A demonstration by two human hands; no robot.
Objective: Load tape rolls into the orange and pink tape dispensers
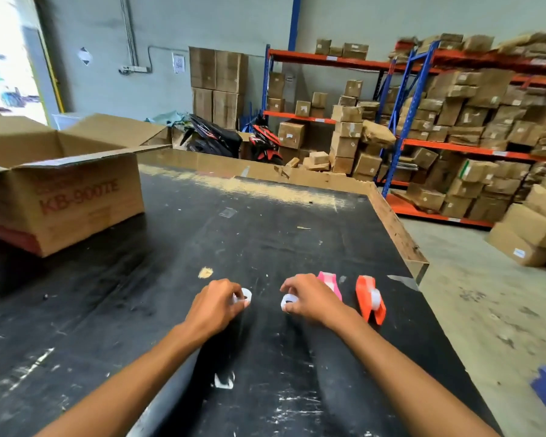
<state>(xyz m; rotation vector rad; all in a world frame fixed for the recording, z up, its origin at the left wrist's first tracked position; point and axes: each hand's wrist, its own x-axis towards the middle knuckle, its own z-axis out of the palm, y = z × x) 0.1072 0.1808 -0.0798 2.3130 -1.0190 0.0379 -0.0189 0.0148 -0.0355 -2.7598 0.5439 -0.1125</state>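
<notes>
Each hand pinches a small tape roll on the black tabletop [265, 222] — left hand [216, 305] on one roll [245, 296], right hand [309, 299] on another [288, 302]. Just right of the right hand lie the pink dispenser [331, 283] and the orange dispenser [370, 299] — the orange one seems loaded already, the pink one I cannot tell.

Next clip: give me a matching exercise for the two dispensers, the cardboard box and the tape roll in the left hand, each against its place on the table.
Things:
1. orange dispenser
2. pink dispenser
3. cardboard box
4. tape roll

Places:
A. far left of the table
B. in the left hand's fingers
C. nearest the table's right edge
D. just behind the right hand

Pairs: 1-C, 2-D, 3-A, 4-B
</notes>
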